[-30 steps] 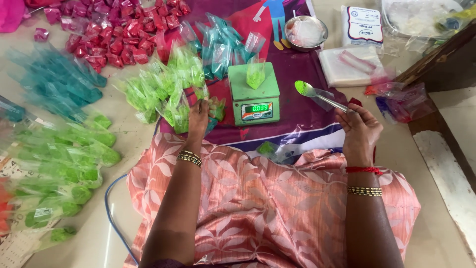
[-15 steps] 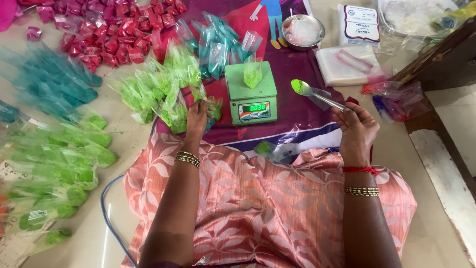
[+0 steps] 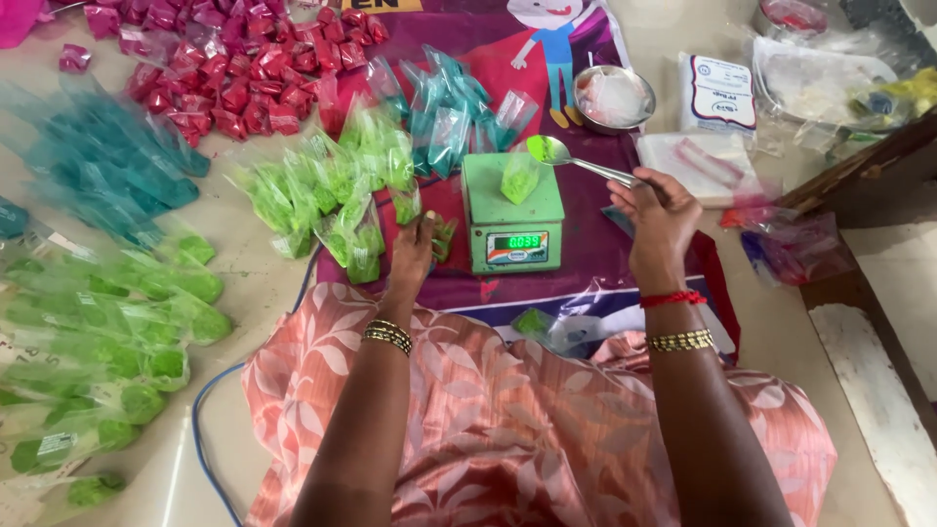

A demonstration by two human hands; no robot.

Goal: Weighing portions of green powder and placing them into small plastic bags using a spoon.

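One green scale (image 3: 513, 213) at centre carries one small packet (image 3: 518, 176). Right hand (image 3: 662, 222) grips one spoon (image 3: 576, 162) above it; left hand (image 3: 414, 256), fingers together, touches green packets (image 3: 337, 190).

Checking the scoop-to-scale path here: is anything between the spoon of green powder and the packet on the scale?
Nothing visible. The spoon, held by the right hand, hangs just above and right of the packet on the scale, with open air between. The left hand rests left of the scale.

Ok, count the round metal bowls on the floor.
1 fully in view: a steel bowl behind the green scale. Another round container at the top edge is cropped, so it's uncertain.
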